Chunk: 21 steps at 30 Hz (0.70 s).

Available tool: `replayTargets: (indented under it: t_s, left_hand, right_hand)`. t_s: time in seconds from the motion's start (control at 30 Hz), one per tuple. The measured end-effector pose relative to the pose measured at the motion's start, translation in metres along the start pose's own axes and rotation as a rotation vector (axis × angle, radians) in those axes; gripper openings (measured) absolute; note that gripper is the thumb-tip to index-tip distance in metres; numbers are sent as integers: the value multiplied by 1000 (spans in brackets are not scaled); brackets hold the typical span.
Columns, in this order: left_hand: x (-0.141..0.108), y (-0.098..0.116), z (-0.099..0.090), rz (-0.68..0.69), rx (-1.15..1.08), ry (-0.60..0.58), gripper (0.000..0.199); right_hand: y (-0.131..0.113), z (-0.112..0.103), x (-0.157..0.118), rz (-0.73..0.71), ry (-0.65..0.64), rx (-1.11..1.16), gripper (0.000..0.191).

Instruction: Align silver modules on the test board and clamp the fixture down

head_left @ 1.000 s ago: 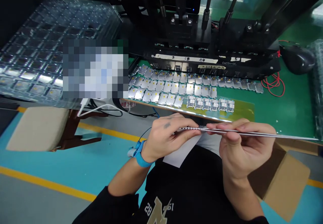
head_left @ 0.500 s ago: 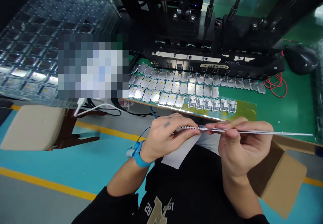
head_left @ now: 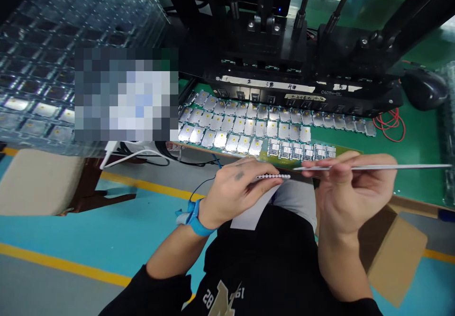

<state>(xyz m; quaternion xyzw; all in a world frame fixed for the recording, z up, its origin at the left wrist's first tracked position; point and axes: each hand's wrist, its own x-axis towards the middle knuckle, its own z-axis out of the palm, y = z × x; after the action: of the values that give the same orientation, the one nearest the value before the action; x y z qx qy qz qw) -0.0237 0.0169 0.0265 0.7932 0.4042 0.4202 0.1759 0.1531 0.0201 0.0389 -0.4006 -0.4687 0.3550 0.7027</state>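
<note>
My left hand [head_left: 245, 183], with a blue wristband, pinches a folded white label sheet [head_left: 273, 176] between thumb and fingers. A row of dark marks runs along its upper edge, and its white paper tail [head_left: 250, 211] hangs below the hand. My right hand [head_left: 350, 188] grips slim, silvery tweezers [head_left: 408, 167], seen edge-on and almost level. Their tip points left, a little apart from the sheet. Beyond the hands, several small boards with white labels [head_left: 296, 151] lie along the bench's front edge. Rows of silver-covered circuit boards [head_left: 240, 126] lie behind and left.
A black test fixture [head_left: 263, 86] with switches and numbered tape stands behind the boards. Clear plastic trays [head_left: 42, 60] are stacked at left, beside a pixelated patch. A mouse [head_left: 423, 88] and red wire [head_left: 391, 125] lie right. Below are a stool [head_left: 39, 181] and cardboard box [head_left: 398, 259].
My right hand has moved up and right with the tweezers, whose tip has drawn away from the label sheet. My left hand keeps its grip, nearly in place.
</note>
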Motion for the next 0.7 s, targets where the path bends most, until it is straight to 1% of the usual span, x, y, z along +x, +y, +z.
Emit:
replayTargets:
  t_s: [0.1, 0.17, 0.23, 0.33, 0.4, 0.7]
  left_hand:
    - [4, -9, 5, 150, 70, -77, 10]
    - [7, -15, 9, 261, 144, -126, 11]
    - [8, -20, 13, 324, 212, -162, 11]
    - [8, -24, 16, 349, 254, -192, 11]
    - [7, -24, 17, 337, 253, -200, 11]
    - [8, -21, 16, 298, 228, -208, 11]
  right_hand:
    - [10, -3, 20, 63, 13, -130, 21]
    - [21, -5, 32, 116, -21, -205, 23]
    - [33, -6, 39, 129, -62, -233, 26]
    - [46, -8, 43, 115, -98, -241, 25]
    - [50, -9, 43, 107, -103, -252, 23]
    - [46, -10, 42, 129, -131, -277, 22]
